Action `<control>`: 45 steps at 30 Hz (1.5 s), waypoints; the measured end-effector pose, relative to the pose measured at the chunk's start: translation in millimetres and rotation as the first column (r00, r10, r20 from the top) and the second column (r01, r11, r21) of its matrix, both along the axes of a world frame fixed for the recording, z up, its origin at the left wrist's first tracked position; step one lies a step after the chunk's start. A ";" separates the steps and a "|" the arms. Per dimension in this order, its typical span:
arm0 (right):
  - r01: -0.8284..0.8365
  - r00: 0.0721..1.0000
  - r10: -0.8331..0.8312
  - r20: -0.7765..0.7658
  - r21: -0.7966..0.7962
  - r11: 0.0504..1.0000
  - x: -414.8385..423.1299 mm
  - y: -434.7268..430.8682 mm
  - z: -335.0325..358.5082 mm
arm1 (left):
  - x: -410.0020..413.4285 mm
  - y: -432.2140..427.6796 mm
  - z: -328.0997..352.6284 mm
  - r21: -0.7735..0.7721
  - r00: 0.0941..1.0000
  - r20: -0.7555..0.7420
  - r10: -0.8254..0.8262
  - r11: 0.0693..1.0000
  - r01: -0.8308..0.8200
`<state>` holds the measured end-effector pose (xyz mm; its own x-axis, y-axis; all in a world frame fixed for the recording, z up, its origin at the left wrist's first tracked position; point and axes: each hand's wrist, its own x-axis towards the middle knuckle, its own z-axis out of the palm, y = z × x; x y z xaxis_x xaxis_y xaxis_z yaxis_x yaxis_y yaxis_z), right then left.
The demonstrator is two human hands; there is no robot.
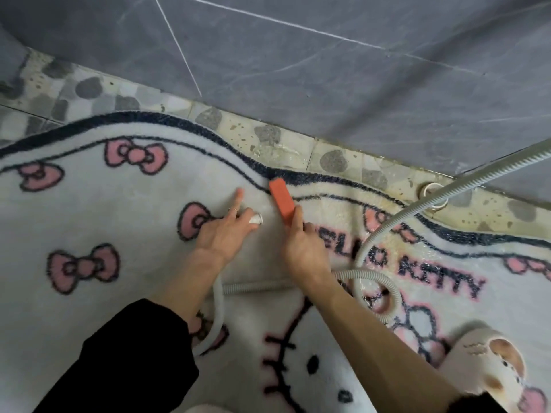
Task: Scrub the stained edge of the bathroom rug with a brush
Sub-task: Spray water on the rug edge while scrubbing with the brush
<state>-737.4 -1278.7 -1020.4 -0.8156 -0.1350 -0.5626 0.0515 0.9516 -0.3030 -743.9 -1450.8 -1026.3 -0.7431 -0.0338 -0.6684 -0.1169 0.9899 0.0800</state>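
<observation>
A white bathroom rug (125, 192) with pink bows, black outlines and "HELLO KITTY" lettering covers the floor. Its dark wavy edge (298, 175) runs along the pebble-patterned floor strip. My right hand (301, 242) grips an orange brush (281, 201), whose far end lies on the rug just inside that edge. My left hand (226, 226) holds the white nozzle end of a hose (256, 219) against the rug, with its forefinger stretched out flat toward the edge. The rug around the lettering looks wet and shiny.
A grey ribbed hose (465, 184) comes in from the upper right, loops over the rug and passes under my forearms. A floor drain (433, 195) sits in the pebble strip near the grey tiled wall (328, 70). A cream slipper (489, 365) stands on the rug at lower right.
</observation>
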 end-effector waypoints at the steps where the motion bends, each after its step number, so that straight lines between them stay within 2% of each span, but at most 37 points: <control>1: -0.049 0.999 0.049 0.015 0.016 0.999 28.2 8.6 6.2 | 0.4 -2.9 1.0 0.014 1.000 -0.001 -0.020 1.000 0.020; 4: -0.081 0.995 0.081 0.066 0.006 0.997 59.7 24.3 19.8 | -5.3 -8.6 6.1 0.042 0.998 -0.012 -0.064 0.997 0.064; 7: -0.018 1.000 0.017 -0.014 -0.050 0.999 -8.8 -9.3 -0.3 | -7.2 -5.5 4.0 0.044 0.999 -0.004 -0.038 0.998 0.039; 10: 0.049 0.999 -0.050 -0.010 -0.115 0.992 -46.0 -36.3 -6.1 | -7.3 -5.9 -1.3 0.024 1.000 -0.001 0.004 1.000 -0.004; 12: 0.044 0.999 -0.041 0.023 -0.116 0.992 -12.6 -11.3 0.7 | -6.3 -4.8 1.8 0.019 1.000 0.012 -0.011 1.000 0.010; 14: 0.015 0.999 -0.014 0.035 -0.052 0.999 40.7 32.2 12.0 | -7.6 -4.5 3.1 0.017 0.999 0.015 -0.045 0.999 0.045; 16: 0.010 0.999 -0.011 0.032 0.042 0.999 51.9 63.4 15.8 | -9.5 1.5 5.5 -0.023 0.998 0.006 -0.067 0.997 0.067; 18: 0.056 0.998 -0.055 -0.031 0.035 0.998 16.2 63.0 3.3 | -11.9 17.4 8.0 -0.054 0.997 -0.013 -0.078 0.996 0.077; 22: 0.152 0.982 -0.156 -0.104 -0.037 0.988 -44.7 30.8 -8.8 | -13.9 61.0 7.5 0.061 0.986 -0.011 -0.169 0.984 0.169; 24: 0.206 0.973 -0.211 -0.093 -0.053 0.977 -25.0 44.2 -6.0 | -15.1 67.5 6.9 0.071 0.988 0.001 -0.155 0.985 0.155; 28: 0.275 0.961 -0.276 -0.010 -0.051 0.960 64.0 84.3 14.6 | -19.1 56.0 3.1 -0.008 0.980 -0.036 -0.195 0.981 0.195; 34: 0.343 0.938 -0.345 -0.020 -0.064 0.937 -43.5 42.3 -18.8 | -19.3 66.3 3.5 -0.063 0.986 -0.033 -0.164 0.985 0.161; 36: 0.338 0.940 -0.341 -0.020 -0.082 0.937 -21.4 47.6 -17.9 | -17.0 64.4 3.3 -0.052 0.986 -0.035 -0.162 0.986 0.160; 39: 0.319 0.948 -0.318 0.023 -0.087 0.944 74.2 76.7 2.6 | -15.5 66.2 3.3 -0.074 0.975 -0.059 -0.212 0.975 0.208; 41: 0.353 0.935 -0.350 0.054 -0.069 0.933 95.6 87.7 4.9 | -17.1 76.0 3.6 -0.086 0.964 -0.099 -0.248 0.967 0.240; 45: 0.452 0.886 -0.462 -0.028 -0.160 0.877 11.8 65.5 -16.4 | -14.6 110.3 -2.9 0.012 0.956 -0.093 -0.280 0.959 0.282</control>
